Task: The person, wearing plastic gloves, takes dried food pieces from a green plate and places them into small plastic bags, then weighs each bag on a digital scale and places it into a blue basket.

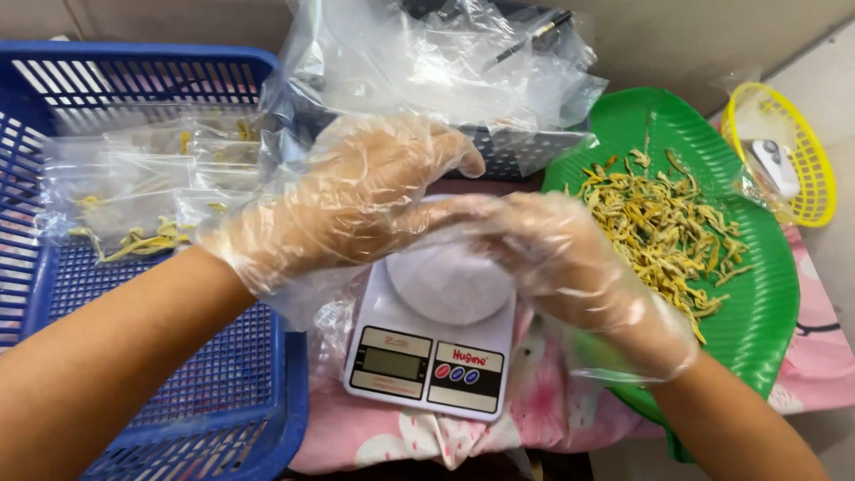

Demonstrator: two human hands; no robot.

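Both gloved hands meet over the white kitchen scale (434,343)!

The left hand (356,200) and right hand (570,267), each in a clear plastic glove, touch fingertips above the scale's round plate; whether either grip holds anything, I cannot tell. Yellow dried pieces (663,227) lie heaped on the green tray (766,312) just right; filled small bags (134,209) sit in the blue basket (178,401) at left.

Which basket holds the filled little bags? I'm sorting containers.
The blue basket on the left: small clear bags lie in it. The yellow basket, far right, holds a white object.
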